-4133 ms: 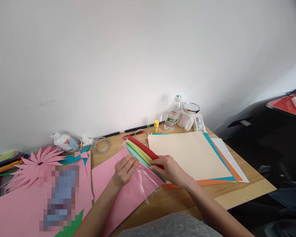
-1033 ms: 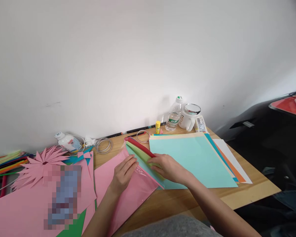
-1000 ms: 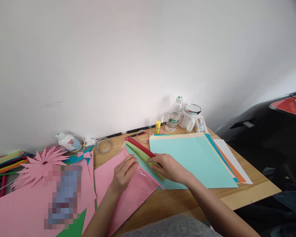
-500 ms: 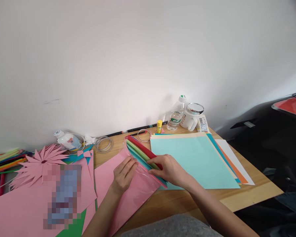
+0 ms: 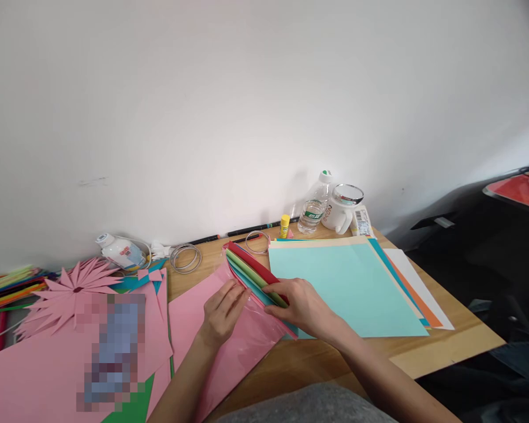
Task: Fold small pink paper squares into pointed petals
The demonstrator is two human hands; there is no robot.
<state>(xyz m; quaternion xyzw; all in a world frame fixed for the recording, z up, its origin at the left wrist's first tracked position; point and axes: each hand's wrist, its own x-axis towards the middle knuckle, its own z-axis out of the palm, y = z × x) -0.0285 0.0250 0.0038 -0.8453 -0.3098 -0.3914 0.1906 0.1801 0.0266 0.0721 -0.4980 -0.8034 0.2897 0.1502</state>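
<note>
Colored sheets (image 5: 253, 271), lengthwise toward lower right

Showing matt paper in the turquoise sheet (image 5: 348, 288) and curled coloured sheets (image 5: 256, 271), gleaming with glossy clear plastic on the bag (image 5: 255, 343) and bottle (image 5: 315, 205), shining like metal on the mug rim (image 5: 354, 202), revealing grained wood across the tabletop (image 5: 317, 363).

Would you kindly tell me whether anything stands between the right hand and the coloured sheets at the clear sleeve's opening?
Nothing visible does: the right hand touches the coloured sheets directly, beside the clear sleeve's open edge.
</note>
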